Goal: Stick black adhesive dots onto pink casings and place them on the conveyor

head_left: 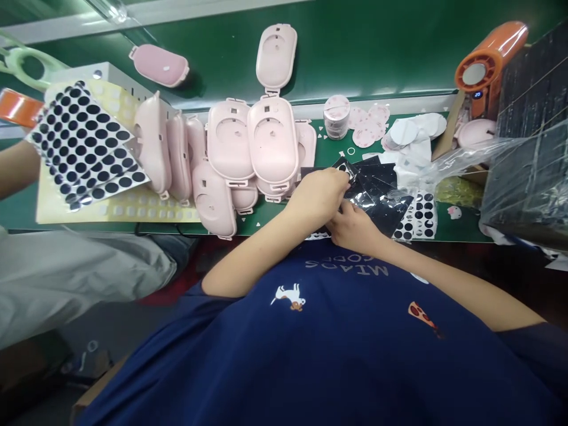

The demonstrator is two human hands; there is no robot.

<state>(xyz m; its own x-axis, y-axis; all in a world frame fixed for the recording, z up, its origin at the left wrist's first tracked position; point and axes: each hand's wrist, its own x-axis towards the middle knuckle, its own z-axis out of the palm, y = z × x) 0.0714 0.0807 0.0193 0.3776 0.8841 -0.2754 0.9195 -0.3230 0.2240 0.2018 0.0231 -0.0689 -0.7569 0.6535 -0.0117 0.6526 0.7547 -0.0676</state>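
Navy tee (pixel 310 355), hands (pixel 316 198) on glossy sheets (pixel 375 195)

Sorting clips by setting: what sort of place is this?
Probably a small factory assembly line: a green workbench, rows of pink plastic cases, and sheets of black dots.

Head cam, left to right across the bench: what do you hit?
Orange tape roll → black dot sticker sheet → pink plastic cases → left hand → right hand → smaller black dot sticker sheet → orange handheld fan
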